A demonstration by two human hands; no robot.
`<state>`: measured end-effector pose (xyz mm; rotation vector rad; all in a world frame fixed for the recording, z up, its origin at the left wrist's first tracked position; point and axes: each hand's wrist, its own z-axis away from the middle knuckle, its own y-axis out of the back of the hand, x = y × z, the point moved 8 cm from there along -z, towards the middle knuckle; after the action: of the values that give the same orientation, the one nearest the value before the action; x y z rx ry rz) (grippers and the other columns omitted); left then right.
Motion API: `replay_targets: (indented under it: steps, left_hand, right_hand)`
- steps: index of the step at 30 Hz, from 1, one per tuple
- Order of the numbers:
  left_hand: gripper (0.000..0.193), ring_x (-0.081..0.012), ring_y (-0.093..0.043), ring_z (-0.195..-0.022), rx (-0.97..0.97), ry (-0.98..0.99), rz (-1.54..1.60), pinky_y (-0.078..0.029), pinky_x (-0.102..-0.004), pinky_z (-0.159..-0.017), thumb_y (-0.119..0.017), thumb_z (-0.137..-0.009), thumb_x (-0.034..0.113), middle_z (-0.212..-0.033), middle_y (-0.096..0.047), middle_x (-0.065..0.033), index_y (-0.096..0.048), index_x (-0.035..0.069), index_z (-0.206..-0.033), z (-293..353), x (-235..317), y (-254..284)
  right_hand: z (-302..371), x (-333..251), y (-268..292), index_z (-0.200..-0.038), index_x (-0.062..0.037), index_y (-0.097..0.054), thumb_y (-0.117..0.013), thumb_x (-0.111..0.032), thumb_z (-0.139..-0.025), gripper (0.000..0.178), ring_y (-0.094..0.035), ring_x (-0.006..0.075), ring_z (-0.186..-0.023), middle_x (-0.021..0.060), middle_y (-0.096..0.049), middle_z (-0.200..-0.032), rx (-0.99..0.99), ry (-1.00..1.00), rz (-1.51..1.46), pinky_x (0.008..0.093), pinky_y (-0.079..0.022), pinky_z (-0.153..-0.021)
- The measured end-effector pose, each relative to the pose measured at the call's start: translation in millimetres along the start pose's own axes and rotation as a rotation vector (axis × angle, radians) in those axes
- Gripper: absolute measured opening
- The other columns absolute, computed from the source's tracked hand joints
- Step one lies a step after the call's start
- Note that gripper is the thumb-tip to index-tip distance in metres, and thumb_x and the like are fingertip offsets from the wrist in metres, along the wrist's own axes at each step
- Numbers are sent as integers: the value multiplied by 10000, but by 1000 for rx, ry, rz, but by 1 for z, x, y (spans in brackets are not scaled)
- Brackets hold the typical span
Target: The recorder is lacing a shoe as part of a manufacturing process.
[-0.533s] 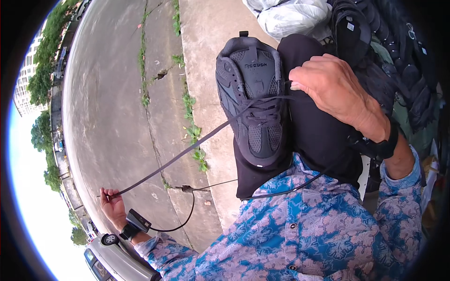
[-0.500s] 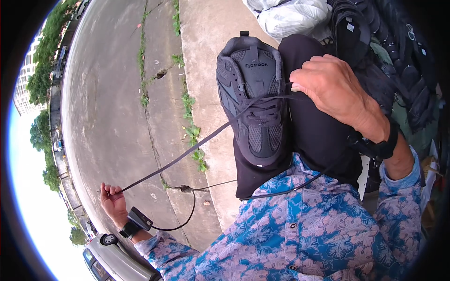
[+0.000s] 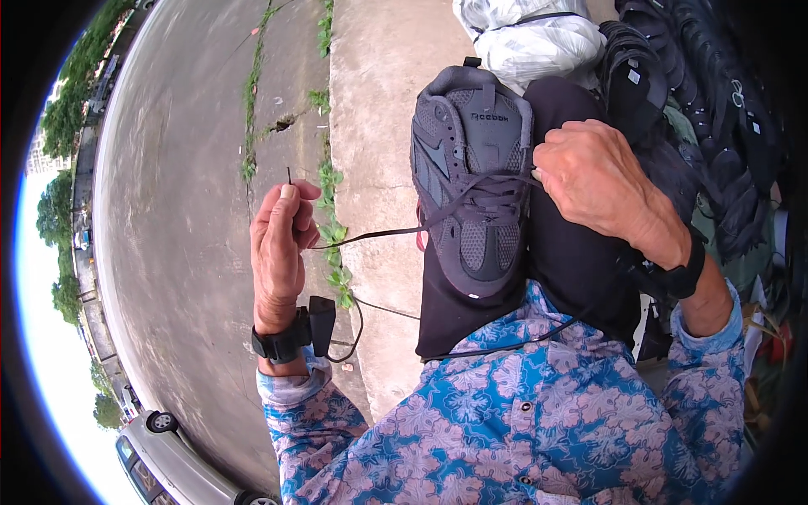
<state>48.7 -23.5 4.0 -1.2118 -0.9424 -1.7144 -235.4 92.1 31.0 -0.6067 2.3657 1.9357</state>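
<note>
A dark grey sneaker [image 3: 475, 177] rests on my black-trousered lap, its toe pointing toward me and its heel away. Thin dark laces cross its lower eyelets, while several upper eyelets on the left side have no lace in them. From the shoe's left side a long shoelace [image 3: 370, 236] runs slackly out to my left hand [image 3: 282, 244], whose thumb and fingers pinch it; the tip sticks up above them. My right hand [image 3: 602, 181] is closed at the shoe's right edge, with a lace running into its fingertips.
White plastic bags [image 3: 534, 46] lie beyond the shoe. Many black shoe parts [image 3: 707, 118] are heaped at the right. A cable [image 3: 505, 347] crosses my shirt between wrist straps. Concrete paving [image 3: 185, 168] with weeds spreads left, with a silver car [image 3: 181, 463] at lower left.
My left hand has come from the far lower left up and inward, nearer the shoe. The lace, taut before, now hangs slack. My right hand stays by the shoe's right edge.
</note>
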Motion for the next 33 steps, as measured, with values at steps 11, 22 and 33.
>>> replay_targets:
  steps: [11,22,33]
  left_hand:
    - [372,-66,-376,-635,-274,-161,-386,-325,-244,-589,-469,-983,333,-717,-502,34,-634,33,-837,-9,19,-104]
    - [323,-107,-478,-661,-375,-57,-437,-393,-272,-612,-442,-905,238,-715,-561,-16,-602,2,-752,-22,4,-121]
    - [288,-371,-595,-547,-197,-429,-745,-502,-396,-554,-569,-869,196,-601,-577,-212,-622,-32,-701,-22,33,-138]
  right_hand:
    - [-5,-7,-1,-754,-12,-641,-678,-140,-809,145,-641,336,-779,143,-639,-747,-105,-52,-46,437,-488,-756]
    - [-3,2,-3,-736,-23,-635,-711,-147,-782,152,-634,325,-777,135,-633,-747,-50,-81,-109,433,-472,-751]
    - [-6,1,-2,-743,-21,-619,-716,-143,-791,163,-623,316,-766,121,-614,-737,-102,-40,-95,425,-480,-702]
